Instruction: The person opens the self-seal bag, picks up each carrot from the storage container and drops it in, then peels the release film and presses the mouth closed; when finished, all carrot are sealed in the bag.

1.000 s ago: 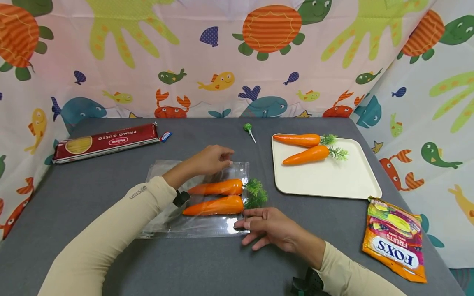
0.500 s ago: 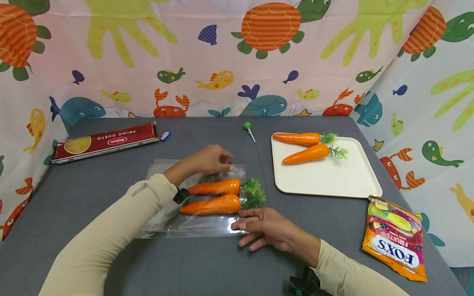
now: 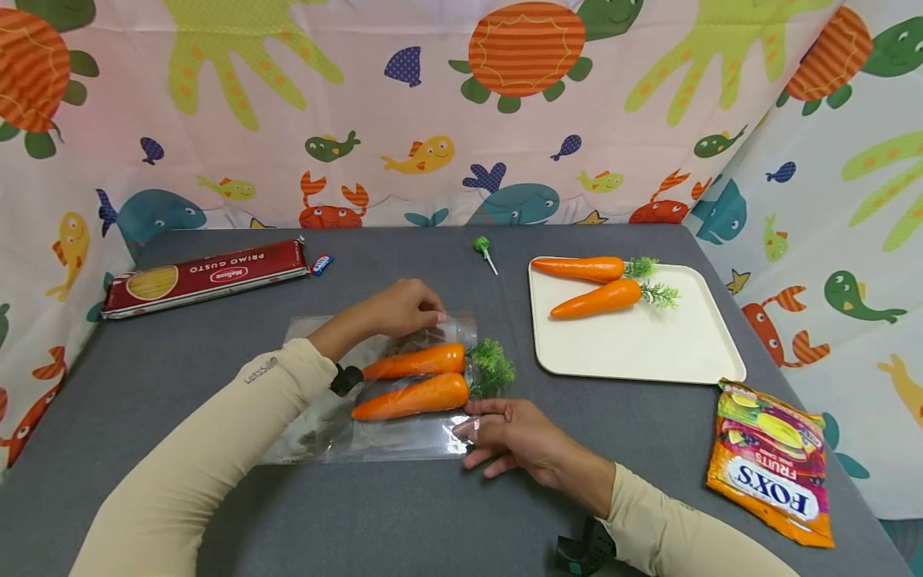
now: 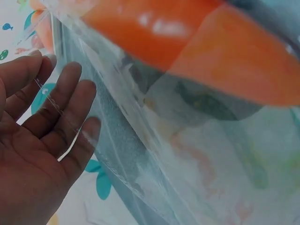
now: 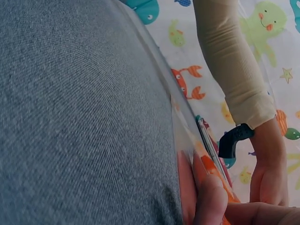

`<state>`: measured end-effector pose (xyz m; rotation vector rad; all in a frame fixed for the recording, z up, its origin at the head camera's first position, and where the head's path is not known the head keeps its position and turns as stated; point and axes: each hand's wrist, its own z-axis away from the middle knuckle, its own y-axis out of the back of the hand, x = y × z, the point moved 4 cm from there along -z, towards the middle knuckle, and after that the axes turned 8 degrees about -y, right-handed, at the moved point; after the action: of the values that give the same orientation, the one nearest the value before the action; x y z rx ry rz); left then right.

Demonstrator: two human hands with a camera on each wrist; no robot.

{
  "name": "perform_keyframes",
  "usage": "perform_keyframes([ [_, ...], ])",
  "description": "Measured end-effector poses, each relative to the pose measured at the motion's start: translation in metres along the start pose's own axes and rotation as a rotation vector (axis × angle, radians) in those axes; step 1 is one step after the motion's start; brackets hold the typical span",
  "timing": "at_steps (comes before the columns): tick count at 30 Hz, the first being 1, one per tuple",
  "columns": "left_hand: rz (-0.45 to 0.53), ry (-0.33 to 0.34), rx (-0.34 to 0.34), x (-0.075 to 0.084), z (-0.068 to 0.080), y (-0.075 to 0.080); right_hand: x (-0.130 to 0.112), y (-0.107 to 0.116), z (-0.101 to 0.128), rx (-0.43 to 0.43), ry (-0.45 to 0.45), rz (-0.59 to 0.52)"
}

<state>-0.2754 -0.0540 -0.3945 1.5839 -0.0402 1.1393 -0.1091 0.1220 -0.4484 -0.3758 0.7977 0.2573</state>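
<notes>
Carrots, two, inside a transparent bag, leafy tops past its right edge, left hand pinching the far edge, right hand pinching near the close right corner, strip of grey table separating bag from cream tray.

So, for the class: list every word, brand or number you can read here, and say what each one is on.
"PRIMO GUSTO": red pack, upside down.
"Melissa": same pack, oval logo, upside down, small.
"FOX'S": orange bag, upside down.
"FRUITS": same bag, upside down; its smaller print is too small to read.
"Lets...": left sleeve; the ending is too blurred.
Small blue-and-red packet: marking too small to read.
No numbers are legible.
</notes>
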Motion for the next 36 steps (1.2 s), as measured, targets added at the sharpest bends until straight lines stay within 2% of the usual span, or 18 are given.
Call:
perform_keyframes([
  [8, 0.071, -0.042, 0.028, -0.007, 0.008, 0.006, -0.004, 0.007, -0.001, 0.045, 0.025, 0.033],
  [17, 0.193, 0.005, 0.054, -0.008, 0.018, 0.012, -0.009, 0.011, -0.001, 0.057, 0.016, 0.051],
  [22, 0.303, 0.073, 0.08, -0.012, 0.024, 0.014, -0.015, 0.016, 0.001, 0.083, 0.035, 0.08],
  [29, 0.359, 0.107, 0.163, -0.011, 0.036, 0.026, -0.03, 0.028, 0.007, 0.161, 0.115, 0.146],
  [36, 0.494, 0.112, 0.239, -0.004, 0.051, 0.037, -0.051, 0.041, 0.015, 0.237, 0.16, 0.232],
])
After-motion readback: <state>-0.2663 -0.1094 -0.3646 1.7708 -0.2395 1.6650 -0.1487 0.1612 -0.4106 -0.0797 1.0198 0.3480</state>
